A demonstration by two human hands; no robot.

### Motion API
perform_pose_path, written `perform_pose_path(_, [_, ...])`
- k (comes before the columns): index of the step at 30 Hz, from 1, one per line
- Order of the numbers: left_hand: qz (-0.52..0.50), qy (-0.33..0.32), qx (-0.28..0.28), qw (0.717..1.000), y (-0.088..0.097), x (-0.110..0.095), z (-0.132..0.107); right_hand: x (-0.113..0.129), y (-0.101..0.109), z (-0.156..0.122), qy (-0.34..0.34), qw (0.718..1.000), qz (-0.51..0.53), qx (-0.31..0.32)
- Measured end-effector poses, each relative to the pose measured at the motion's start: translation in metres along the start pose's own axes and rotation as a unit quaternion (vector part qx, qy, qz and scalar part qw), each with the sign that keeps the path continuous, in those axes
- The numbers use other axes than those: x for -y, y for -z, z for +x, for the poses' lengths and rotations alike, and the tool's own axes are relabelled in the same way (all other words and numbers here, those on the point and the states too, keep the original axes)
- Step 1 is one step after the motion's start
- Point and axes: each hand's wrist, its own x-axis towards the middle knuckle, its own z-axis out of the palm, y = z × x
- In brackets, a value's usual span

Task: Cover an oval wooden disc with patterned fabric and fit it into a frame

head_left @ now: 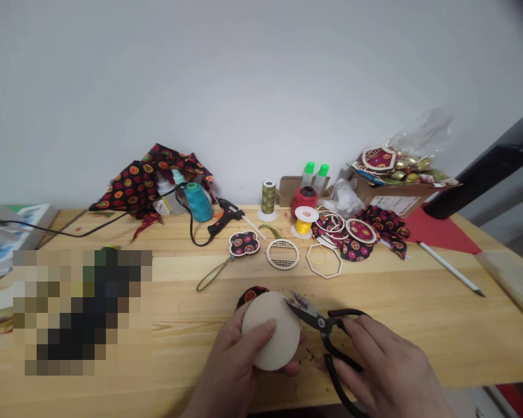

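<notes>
My left hand (233,354) grips a pale round wooden disc (271,331), thumb pressed on its face, with dark patterned fabric (250,294) showing behind its upper left edge. My right hand (386,371) is closed through the black handles of a pair of scissors (326,325). The blades point left and meet the disc's upper right rim. Small fabric scraps lie on the wooden table (418,325) under the disc.
Behind lie a fabric-covered quatrefoil piece (244,244), a round wooden frame (283,253), an octagonal frame (323,260), thread spools (305,220), a glue gun (226,216), a teal spool (197,201), heaped patterned cloth (143,177), a cardboard box (392,188) and a pencil (451,268). A blurred patch covers the left.
</notes>
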Motion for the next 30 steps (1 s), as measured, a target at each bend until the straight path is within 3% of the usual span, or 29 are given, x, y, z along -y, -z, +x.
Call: perform_pose_path(30, [0.008,-0.016,-0.038,0.999,-0.0078,0.0000,-0.0061,-0.0063,-0.0016,-0.0012,0.037,0.998,-0.045,0.036])
